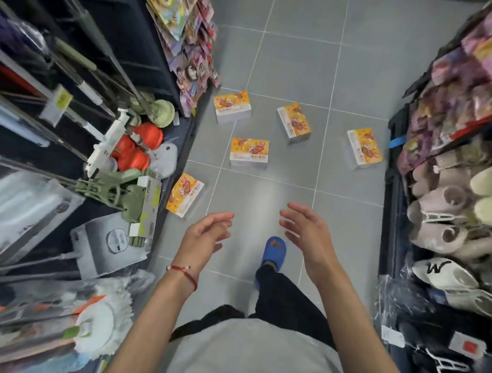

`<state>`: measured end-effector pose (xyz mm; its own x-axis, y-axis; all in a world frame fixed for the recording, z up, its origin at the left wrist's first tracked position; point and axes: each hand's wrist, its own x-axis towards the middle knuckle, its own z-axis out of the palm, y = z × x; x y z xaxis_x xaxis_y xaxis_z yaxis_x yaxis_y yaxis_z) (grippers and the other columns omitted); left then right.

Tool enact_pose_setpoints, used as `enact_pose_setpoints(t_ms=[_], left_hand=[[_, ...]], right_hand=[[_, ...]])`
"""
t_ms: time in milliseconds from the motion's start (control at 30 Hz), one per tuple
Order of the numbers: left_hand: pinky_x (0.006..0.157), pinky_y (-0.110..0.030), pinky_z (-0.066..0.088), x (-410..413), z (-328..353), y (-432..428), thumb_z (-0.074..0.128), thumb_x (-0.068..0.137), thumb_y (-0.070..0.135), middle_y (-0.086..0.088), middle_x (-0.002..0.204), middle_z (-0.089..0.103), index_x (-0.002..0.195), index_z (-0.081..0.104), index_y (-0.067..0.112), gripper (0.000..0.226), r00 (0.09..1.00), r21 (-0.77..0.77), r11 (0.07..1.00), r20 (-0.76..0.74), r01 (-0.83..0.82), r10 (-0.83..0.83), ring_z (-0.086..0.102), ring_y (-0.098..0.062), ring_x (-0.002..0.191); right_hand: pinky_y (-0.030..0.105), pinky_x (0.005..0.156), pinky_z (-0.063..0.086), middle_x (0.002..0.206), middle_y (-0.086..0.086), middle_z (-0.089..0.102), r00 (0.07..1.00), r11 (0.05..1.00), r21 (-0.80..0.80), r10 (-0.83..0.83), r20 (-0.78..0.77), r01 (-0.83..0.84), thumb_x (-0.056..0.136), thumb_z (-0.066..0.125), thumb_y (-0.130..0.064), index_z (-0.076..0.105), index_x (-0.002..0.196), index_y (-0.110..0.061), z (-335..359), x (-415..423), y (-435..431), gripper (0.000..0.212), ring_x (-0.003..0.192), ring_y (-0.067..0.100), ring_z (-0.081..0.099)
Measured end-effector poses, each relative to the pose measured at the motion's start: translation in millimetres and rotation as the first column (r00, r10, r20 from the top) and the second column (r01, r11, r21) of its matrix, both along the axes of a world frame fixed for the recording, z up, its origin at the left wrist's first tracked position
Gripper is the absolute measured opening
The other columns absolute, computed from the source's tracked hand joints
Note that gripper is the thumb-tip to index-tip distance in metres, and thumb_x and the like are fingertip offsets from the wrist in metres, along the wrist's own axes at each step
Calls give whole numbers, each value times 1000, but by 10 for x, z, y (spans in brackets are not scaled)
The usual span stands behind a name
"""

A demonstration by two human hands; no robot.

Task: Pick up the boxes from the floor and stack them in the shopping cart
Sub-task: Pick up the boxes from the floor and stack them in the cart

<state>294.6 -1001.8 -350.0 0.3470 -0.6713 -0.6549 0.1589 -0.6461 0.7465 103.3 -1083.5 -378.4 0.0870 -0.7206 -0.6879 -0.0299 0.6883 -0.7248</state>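
Observation:
Several orange-and-yellow boxes lie scattered on the grey tiled floor. The nearest box [184,195] lies at the foot of the left shelf. Another box [249,152] sits in the middle of the aisle, and further boxes lie beyond it at the far left [232,106], the centre [293,123] and the right [364,148]. My left hand [206,236] and my right hand [305,231] hang in the air in front of me, fingers relaxed, holding nothing, palms turned toward each other. No shopping cart is in view.
A dark shelf with mops and cleaning tools [124,154] lines the left side. A rack of slippers [455,218] and packets lines the right. My foot in a blue slipper [273,251] stands on the floor [277,57] between my hands.

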Motion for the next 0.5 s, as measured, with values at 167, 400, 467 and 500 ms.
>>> enact_pose_setpoints(t_ms=[167,400,467,500], left_hand=[[100,-37,50,21,171,-1057,57,100,17,3,117,72,115,73,25,24,999,-33,998,-7,-51,51,68,-19,110],[94,-33,51,313,71,-2090,54,101,10,-4,118,72,115,70,19,24,993,-7,994,-37,-112,111,67,-18,103],[97,-34,50,445,-20,-2363,55,101,11,-4,119,72,116,70,17,22,989,9,990,-52,-140,141,67,-17,102],[97,-34,50,517,-72,-2505,55,101,12,-4,119,72,115,70,16,21,987,15,989,-65,-147,148,68,-17,103]], right_hand=[[36,102,53,117,4,75,997,997,-9,79,-24,-79,99,65,-20,69,114,-28,85,121,-1113,18,108,20,71],[35,101,54,119,1,74,991,991,26,129,-47,-128,98,66,-21,69,118,-27,-33,432,-2203,21,109,17,71],[36,102,53,120,1,73,988,990,39,140,-71,-138,100,64,-23,68,122,-26,-121,557,-2469,23,111,17,70],[36,102,53,120,0,73,986,989,45,144,-84,-141,101,63,-23,67,124,-25,-162,625,-2595,24,111,17,70]])
